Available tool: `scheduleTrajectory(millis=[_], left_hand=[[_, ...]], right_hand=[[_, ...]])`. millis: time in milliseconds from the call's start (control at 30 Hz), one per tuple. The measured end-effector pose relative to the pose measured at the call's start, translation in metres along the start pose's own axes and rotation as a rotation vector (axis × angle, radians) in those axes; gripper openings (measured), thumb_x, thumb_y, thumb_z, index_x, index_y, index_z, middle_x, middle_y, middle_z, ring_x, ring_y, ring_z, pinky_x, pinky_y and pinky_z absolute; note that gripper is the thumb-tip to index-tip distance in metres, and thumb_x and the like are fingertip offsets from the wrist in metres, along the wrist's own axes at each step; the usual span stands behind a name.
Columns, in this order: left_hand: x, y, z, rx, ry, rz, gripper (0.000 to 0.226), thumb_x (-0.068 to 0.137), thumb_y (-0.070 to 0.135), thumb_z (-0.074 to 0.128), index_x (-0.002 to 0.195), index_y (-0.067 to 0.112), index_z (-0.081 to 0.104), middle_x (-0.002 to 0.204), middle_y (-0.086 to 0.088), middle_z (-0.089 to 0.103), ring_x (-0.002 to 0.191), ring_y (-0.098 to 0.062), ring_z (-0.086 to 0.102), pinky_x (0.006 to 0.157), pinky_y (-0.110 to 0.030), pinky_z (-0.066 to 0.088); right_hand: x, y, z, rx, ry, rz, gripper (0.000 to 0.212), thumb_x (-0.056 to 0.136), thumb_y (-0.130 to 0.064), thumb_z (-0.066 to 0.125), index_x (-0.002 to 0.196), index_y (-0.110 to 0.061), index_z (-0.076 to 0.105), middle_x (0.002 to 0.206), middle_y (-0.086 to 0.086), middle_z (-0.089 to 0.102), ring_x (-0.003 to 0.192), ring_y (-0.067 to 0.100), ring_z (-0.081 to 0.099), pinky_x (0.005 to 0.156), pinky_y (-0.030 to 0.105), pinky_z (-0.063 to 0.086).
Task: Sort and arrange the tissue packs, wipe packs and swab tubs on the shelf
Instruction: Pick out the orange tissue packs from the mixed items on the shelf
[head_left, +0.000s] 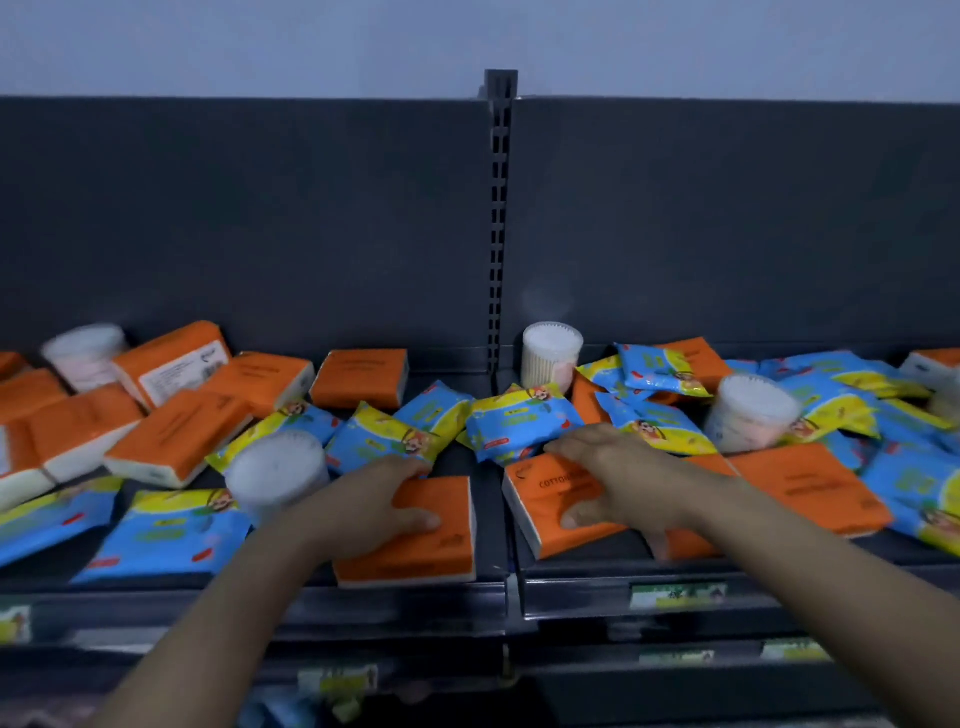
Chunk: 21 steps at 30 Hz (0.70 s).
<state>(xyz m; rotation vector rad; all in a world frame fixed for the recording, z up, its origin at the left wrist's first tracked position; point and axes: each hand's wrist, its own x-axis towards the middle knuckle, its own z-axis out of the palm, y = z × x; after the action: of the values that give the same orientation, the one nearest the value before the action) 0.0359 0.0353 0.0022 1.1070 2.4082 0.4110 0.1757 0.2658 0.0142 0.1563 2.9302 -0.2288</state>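
Note:
On the dark shelf (488, 574) lie mixed orange tissue packs, blue-and-yellow wipe packs and clear swab tubs. My left hand (374, 501) grips an orange tissue pack (431, 551) at the front edge, left of the shelf divider, thumb on top. My right hand (618, 480) grips another orange tissue pack (545, 499) just right of the divider, fingers over its far edge. A wipe pack (519, 421) lies right behind both hands. One swab tub (275, 467) stands beside my left wrist.
More orange packs (176, 436) pile at the left, wipe packs (831, 395) heap at the right. Swab tubs stand at the back (550, 353), right (748, 410) and far left (85, 353). A slotted upright (497, 234) splits the grey back panel. Price labels (675, 595) line the front rail.

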Motion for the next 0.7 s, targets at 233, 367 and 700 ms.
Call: scheduleTrajectory(millis=[233,367,700], left_hand=[[-0.008,-0.011,-0.007,0.047,-0.129,-0.194,0.068,0.089,0.038,0.055,0.146,0.030,0.019,0.151,0.004,0.029,0.134,-0.016,0.034,0.107,-0.026,0.031],[-0.004,-0.007,-0.008,0.046,-0.092,-0.204,0.073,0.084,0.037,0.063,0.144,0.024,0.025,0.148,0.003,0.030,0.131,-0.017,0.035,0.104,-0.028,0.033],[-0.007,0.004,-0.025,-0.062,-0.013,-0.004,0.042,0.074,0.031,0.075,0.101,0.031,0.043,0.099,0.013,0.050,0.085,-0.003,0.051,0.062,-0.017,0.039]], right_hand=[[0.016,0.005,-0.006,-0.035,-0.183,-0.014,0.094,0.075,-0.050,0.070,0.149,-0.026,0.017,0.153,0.001,0.024,0.141,0.022,0.017,0.115,0.040,0.021],[0.023,0.000,-0.008,-0.051,-0.200,0.044,0.104,0.068,-0.053,0.075,0.149,-0.022,0.016,0.147,0.005,0.025,0.137,0.026,0.022,0.112,0.042,0.025],[0.018,-0.006,-0.017,0.138,-0.146,0.114,0.062,0.076,-0.032,0.075,0.126,-0.015,0.041,0.111,0.003,0.051,0.102,0.023,0.050,0.081,0.032,0.044]])
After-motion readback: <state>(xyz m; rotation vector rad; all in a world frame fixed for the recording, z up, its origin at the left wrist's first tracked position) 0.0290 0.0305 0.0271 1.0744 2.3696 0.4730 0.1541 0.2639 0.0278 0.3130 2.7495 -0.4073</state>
